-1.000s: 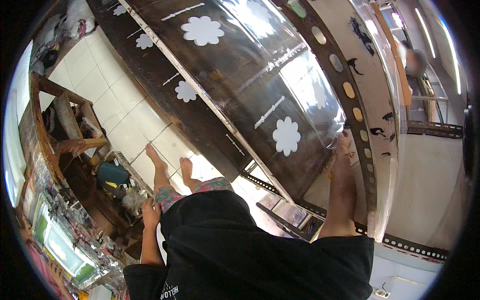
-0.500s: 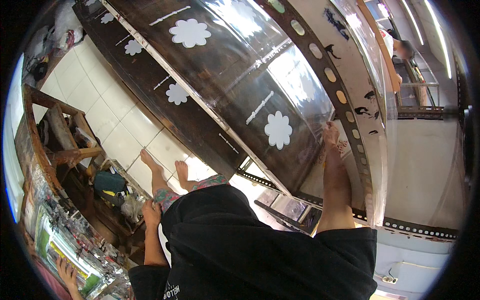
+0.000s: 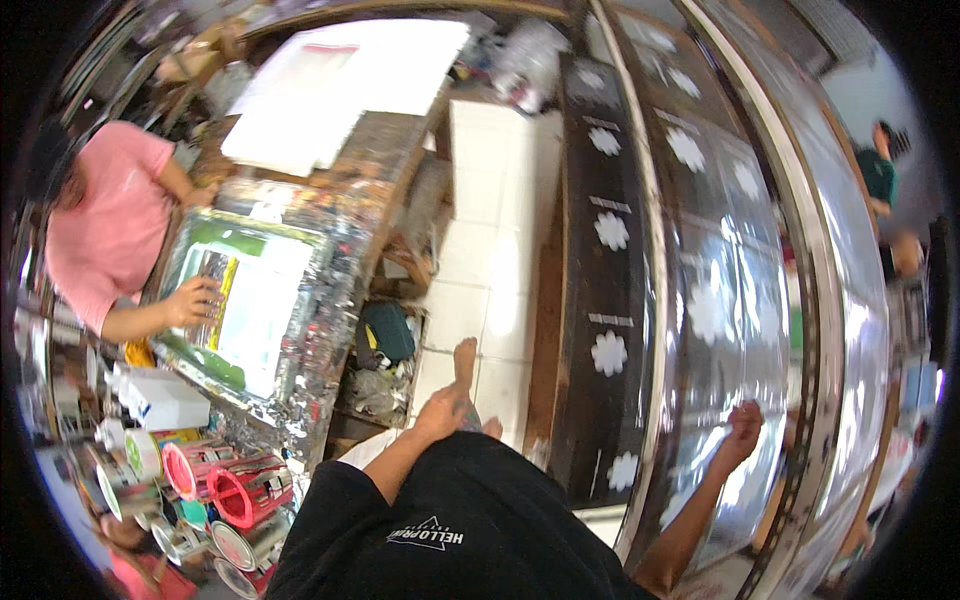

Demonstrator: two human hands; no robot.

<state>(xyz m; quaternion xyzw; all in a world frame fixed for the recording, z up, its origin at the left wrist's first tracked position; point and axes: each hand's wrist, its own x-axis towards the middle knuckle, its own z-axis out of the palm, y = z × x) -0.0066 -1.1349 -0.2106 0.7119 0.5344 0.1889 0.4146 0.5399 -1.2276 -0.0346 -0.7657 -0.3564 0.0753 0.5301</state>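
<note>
My right hand (image 3: 742,430) is over the rack on the right, close to a glossy clear plastic sheet (image 3: 738,335). Its fingers look curled in; whether they pinch the sheet's edge or anything else cannot be made out. My left hand (image 3: 442,412) hangs low in front of my body, above my leg, its fingers smeared by motion. A long dark board (image 3: 600,270) beside me bears white scalloped flower shapes (image 3: 609,354) and thin pale strips. Similar white flowers (image 3: 708,312) show on the shelf nearer my right hand.
To the left, a person in pink (image 3: 115,225) grips a squeegee (image 3: 222,300) on a screen frame (image 3: 290,345) at a paint-stained table (image 3: 340,220). Paint tubs (image 3: 245,495) stand below it. A tiled aisle (image 3: 490,250) runs ahead. Another person (image 3: 878,175) is far right.
My view has swung left, bringing the table and the person in pink into full sight. My right arm is lower and no longer stretched far across the dark shelf.
</note>
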